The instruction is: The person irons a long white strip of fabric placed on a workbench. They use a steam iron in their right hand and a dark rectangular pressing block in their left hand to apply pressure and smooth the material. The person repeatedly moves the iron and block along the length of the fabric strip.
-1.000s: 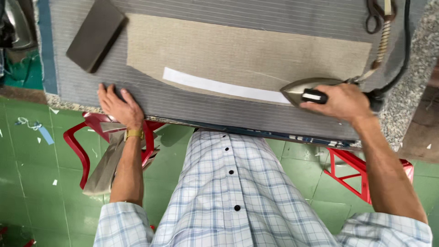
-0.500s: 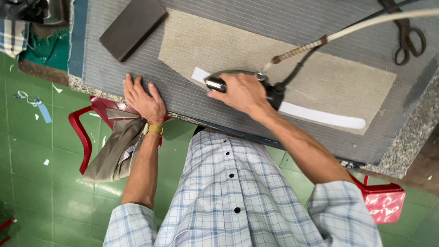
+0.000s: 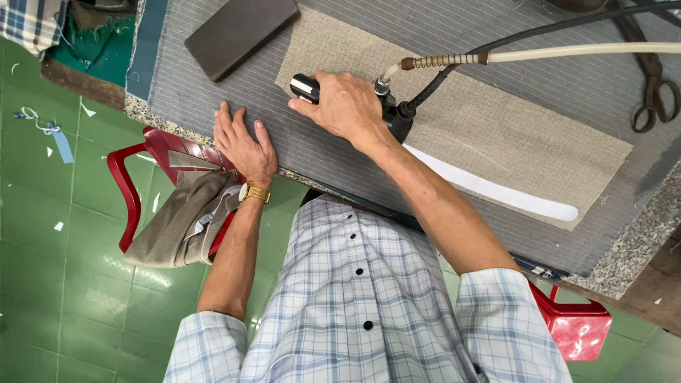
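My right hand (image 3: 345, 106) is clamped on the iron (image 3: 386, 113) at the left end of the white strip (image 3: 496, 188), whose long axis runs right along the tan cloth (image 3: 496, 120). My left hand (image 3: 245, 142) lies flat, open, on the worktop (image 3: 213, 99) just left.

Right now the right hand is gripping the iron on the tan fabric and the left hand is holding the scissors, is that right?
Not quite. In the head view the left hand rests flat on the grey striped cover, holding nothing; the scissors lie untouched at the far right. The right hand does grip the iron on the tan fabric.
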